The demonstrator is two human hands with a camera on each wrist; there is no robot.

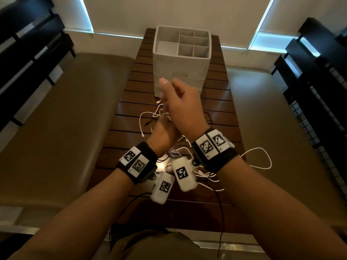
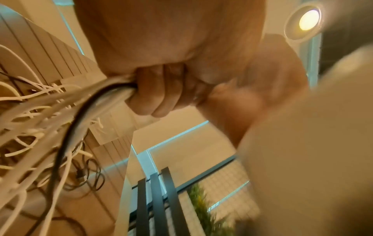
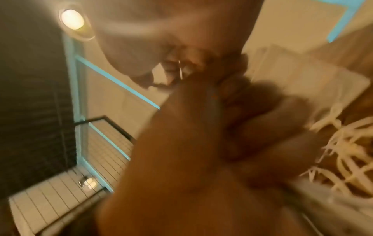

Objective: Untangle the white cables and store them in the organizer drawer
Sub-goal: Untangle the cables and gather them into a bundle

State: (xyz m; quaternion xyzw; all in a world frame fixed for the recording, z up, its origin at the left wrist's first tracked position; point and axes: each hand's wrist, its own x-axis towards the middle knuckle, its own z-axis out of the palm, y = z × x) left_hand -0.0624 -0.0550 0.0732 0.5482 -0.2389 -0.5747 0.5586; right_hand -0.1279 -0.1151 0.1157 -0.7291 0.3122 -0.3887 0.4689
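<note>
A tangle of white cables [image 1: 148, 117] lies on the slatted wooden table [image 1: 129, 94], mixed with a black cable [image 1: 208, 117]. My left hand [image 1: 165, 132] sits low over the tangle. In the left wrist view its fingers [image 2: 157, 95] curl round a bundle of white cables [image 2: 40, 111] and one black cable [image 2: 66, 127]. My right hand [image 1: 169, 98] is raised just above and in front of it, thumb up and fingers curled, with a white strand running into it. The right wrist view is blurred. The white organizer [image 1: 178, 72], with open compartments on top, stands at the table's far end.
One white cable loop [image 1: 262, 156] hangs past the table's right edge. A tan bench [image 1: 65, 119] runs along the left. Black slatted racks [image 1: 309, 91] stand on both sides of the room. Thin black leads hang from my wrist cameras near the front edge.
</note>
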